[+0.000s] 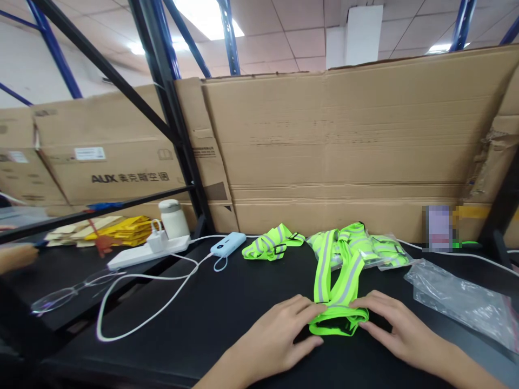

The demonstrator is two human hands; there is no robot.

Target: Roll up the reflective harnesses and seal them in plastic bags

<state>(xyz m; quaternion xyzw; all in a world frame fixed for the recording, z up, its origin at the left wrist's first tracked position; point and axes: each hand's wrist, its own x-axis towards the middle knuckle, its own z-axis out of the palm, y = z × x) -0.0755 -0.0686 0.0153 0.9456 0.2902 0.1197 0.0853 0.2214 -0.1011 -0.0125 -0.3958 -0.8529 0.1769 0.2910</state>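
**Both hands on a folded reflective strap at the worktop's near edge**

Hidden or unclear: a blurred patch (440, 228) against the cardboard at the right cannot be read. Both forearms are cut off by the lower frame edge. A partial hand (14, 256) of another person shows at the far left.

Surface and room: a black worktop (211, 319) backed by a wall of flattened cardboard (344, 156), with blue and black racking above and ceiling lights.

Containers: clear bags (385, 251) behind hold more neon straps; an empty-looking plastic bag (462, 300) lies right.

Hands: the left hand (279, 335) and right hand (391, 324) rest with fingers half closed, pinching either end of the strap's (338, 302) folded loop, which lies flat between them. A second strap bundle (270, 243) lies behind, near a power bank (227, 244), power strip (146, 253), white cable (141, 302) and glasses (68, 294).
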